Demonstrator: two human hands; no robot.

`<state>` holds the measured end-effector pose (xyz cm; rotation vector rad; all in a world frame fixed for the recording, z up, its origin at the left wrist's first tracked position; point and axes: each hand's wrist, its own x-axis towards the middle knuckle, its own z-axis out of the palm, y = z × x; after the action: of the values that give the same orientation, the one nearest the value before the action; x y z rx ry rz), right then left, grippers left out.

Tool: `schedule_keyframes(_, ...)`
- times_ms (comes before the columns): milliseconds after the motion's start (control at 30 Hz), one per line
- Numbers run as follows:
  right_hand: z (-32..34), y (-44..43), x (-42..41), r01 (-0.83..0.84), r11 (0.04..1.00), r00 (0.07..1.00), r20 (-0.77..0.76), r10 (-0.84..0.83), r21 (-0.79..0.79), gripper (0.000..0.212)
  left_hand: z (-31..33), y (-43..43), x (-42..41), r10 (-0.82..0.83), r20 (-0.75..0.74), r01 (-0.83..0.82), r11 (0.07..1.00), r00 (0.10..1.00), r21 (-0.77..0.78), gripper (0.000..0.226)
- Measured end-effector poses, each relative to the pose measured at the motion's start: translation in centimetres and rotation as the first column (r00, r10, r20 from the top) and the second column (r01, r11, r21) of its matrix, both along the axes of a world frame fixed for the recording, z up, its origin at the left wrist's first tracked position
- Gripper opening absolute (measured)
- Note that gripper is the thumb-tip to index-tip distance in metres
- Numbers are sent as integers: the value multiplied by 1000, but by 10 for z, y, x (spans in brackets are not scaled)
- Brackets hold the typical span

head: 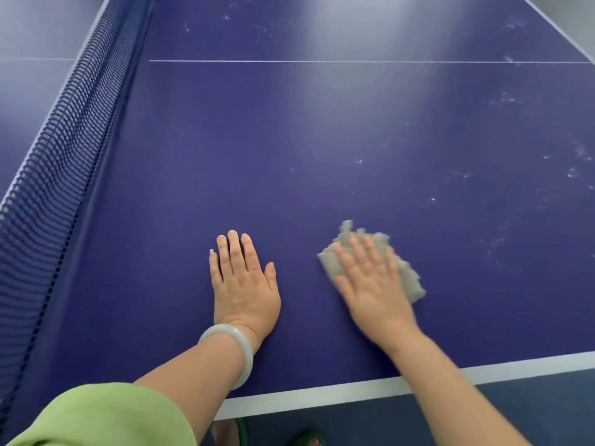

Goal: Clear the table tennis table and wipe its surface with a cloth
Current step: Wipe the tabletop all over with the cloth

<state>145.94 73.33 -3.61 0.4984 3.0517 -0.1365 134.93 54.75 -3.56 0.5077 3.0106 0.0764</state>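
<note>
Our left hand (244, 284) lies flat on the table (289, 140), fingers straight and close together, palm down, holding nothing; we judge it is there to brace us as we lean over the near edge. Our right hand (370, 284) is just to its right, fingers spread and pressed flat on the cloth (408, 276), a crumpled grey rag that shows beyond the fingertips and along the hand's right side. An open palm suits wiping better than a pinch, since it pushes more of the rag against the surface. This hand looks blurred, which we take as a sign of a wiping stroke. The cloth sits on the near part of the blue top, close to the white edge line (322, 395) and well apart from the net (64, 140) on the left. No bats or balls show on the part in view, so the clearing seems done here. Pale dust specks (505, 99) dot the right side and the far end, while the patch around our hands looks cleaner, so wiping appears partly done and the right side likely comes next. A pale bangle (240, 346) circles the left wrist, below it a green sleeve (103, 416).
</note>
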Motion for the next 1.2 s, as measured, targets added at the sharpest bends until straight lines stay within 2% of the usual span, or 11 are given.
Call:
schedule_keyframes(167,6,43,42,613,789,790,4,-613,-42,56,-3,-2,-1,-4,-16,5,1000,1000,25,69)
schedule_keyframes(233,4,9,45,591,806,805,-34,-592,-43,58,-2,-2,1,-5,-6,5,999,1000,40,69)
schedule_keyframes(333,1,-45,52,280,960,958,-50,-281,-23,59,1,-2,1,-14,3,14,999,1000,38,69)
schedule_keyframes(433,-4,-47,73,47,999,997,-57,-48,-27,56,7,-4,-1,-8,37,5,998,999,67,68)
schedule_keyframes(533,-3,-5,90,194,981,980,-46,-195,-25,56,17,8,11,-147,51,137,977,988,162,61)
schedule_keyframes(700,6,16,90,604,796,795,-52,-605,-19,64,18,85,56,-395,56,374,900,917,226,61)
schedule_keyframes(833,-2,7,112,241,970,968,-62,-241,-8,55,11,136,79,-266,86,251,956,960,153,75)
schedule_keyframes(933,-3,56,148,81,997,996,-31,-81,-6,53,4,142,84,-246,40,244,969,969,46,84)
schedule_keyframes(1033,1,116,170,362,931,932,-8,-363,-38,54,3,142,85,-238,45,238,971,970,14,85)
schedule_keyframes(1133,5,132,161,711,702,702,-22,-712,-34,54,5,144,87,-233,46,233,972,971,0,82)
schedule_keyframes(1200,4,106,142,735,678,675,-69,-734,-14,54,5,145,87,-228,51,228,974,972,-2,81)
